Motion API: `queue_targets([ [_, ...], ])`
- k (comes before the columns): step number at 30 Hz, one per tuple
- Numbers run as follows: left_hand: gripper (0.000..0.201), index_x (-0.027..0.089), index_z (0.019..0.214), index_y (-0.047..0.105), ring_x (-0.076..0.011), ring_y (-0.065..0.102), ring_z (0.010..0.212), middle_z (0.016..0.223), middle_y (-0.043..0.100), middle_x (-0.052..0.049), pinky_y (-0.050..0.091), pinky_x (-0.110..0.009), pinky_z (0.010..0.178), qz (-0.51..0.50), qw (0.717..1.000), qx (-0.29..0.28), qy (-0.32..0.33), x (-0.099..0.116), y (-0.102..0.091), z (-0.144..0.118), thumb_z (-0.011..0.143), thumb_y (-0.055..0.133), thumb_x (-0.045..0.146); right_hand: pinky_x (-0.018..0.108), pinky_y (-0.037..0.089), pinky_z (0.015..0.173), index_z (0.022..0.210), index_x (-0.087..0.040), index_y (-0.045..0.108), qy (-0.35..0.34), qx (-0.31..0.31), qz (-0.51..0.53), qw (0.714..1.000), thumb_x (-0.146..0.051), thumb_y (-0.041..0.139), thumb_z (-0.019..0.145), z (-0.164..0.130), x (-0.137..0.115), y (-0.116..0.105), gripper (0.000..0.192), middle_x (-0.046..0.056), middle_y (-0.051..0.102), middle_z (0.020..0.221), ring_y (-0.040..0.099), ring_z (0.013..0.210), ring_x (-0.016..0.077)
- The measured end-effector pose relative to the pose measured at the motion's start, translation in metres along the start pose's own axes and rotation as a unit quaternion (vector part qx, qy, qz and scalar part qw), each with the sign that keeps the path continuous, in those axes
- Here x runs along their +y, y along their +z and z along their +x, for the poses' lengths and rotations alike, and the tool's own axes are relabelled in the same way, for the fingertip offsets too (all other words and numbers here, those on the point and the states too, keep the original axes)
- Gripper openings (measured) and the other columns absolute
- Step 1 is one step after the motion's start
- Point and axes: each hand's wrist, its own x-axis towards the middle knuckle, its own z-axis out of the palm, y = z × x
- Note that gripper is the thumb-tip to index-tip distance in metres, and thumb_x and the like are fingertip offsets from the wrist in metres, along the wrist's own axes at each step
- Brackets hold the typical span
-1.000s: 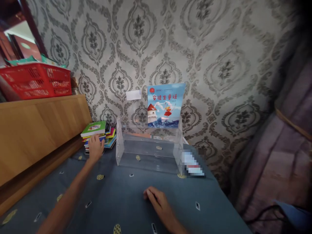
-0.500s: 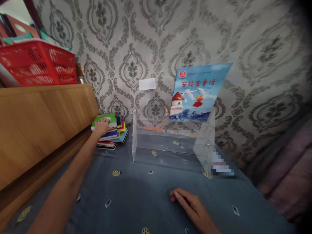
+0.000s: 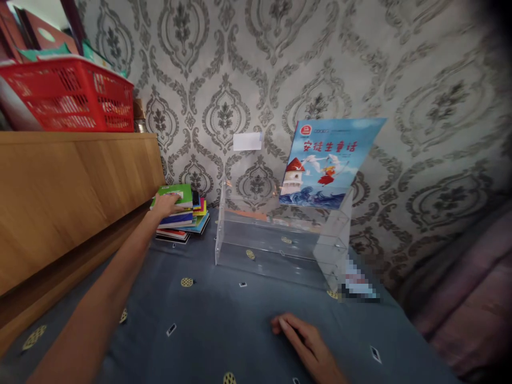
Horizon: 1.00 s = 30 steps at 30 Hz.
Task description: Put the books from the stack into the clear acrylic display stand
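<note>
Left hand (image 3: 165, 204): lay on the green book (image 3: 185, 197); I could not tell if its fingers pinched it.
Green book: was right under the left fingers, on top of the book pile (image 3: 184, 220).
Right hand (image 3: 307, 339): had its fingers curled and pressed together, low over the blue cloth (image 3: 216, 325).
Clear stand (image 3: 276, 253): stood past the right fingers.
Blue book (image 3: 326, 166): stood at the stand's top, far beyond the right fingers.

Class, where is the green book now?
In the head view, the green book tops the stack at left, beside the wooden panel, under the left hand.
</note>
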Motion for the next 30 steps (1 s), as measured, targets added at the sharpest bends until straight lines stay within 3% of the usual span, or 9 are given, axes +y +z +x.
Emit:
queue_targets([
  [6,0.042,0.023,0.128,0.060,-0.0307,0.063,0.115,0.123,0.070,-0.013,0.039,-0.044,0.099,0.021,0.999,0.021,0.027,0.001,-0.005,-0.015,0.096,0.050,0.048,0.033,0.053,0.077,0.080,-0.021,0.069,-0.005,-0.012,0.008,1.000,-0.073,0.035,0.091,0.000,0.004,0.000,0.063,0.009,0.072,0.082,0.068,0.083,0.0249],
  [16,0.038,0.012,0.119,0.063,-0.0303,0.069,0.100,0.101,0.074,-0.017,0.046,-0.041,0.092,0.054,0.994,0.073,0.060,0.008,-0.005,-0.058,0.101,0.039,0.037,0.033,0.052,0.078,0.081,-0.020,0.069,-0.015,-0.010,0.017,1.000,-0.069,0.039,0.092,0.000,0.008,0.000,0.059,0.009,0.072,0.082,0.068,0.083,0.0246],
  [24,0.026,0.013,0.111,0.062,-0.0284,0.068,0.104,0.111,0.071,-0.018,0.049,-0.039,0.093,0.045,0.992,0.089,0.082,0.028,-0.005,-0.105,0.100,0.045,0.030,0.033,0.054,0.078,0.079,-0.021,0.069,-0.012,-0.011,0.005,1.000,-0.075,0.037,0.089,0.000,0.004,0.000,0.063,0.010,0.073,0.083,0.069,0.083,0.0252],
  [30,0.028,0.014,0.122,0.057,-0.0301,0.062,0.119,0.128,0.065,-0.019,0.047,-0.043,0.100,0.025,0.992,0.086,0.092,0.045,0.002,-0.146,0.099,0.047,0.026,0.034,0.054,0.078,0.080,-0.020,0.068,-0.014,-0.023,-0.003,1.000,-0.074,0.037,0.089,0.001,0.003,-0.001,0.063,0.010,0.072,0.083,0.068,0.083,0.0252],
])
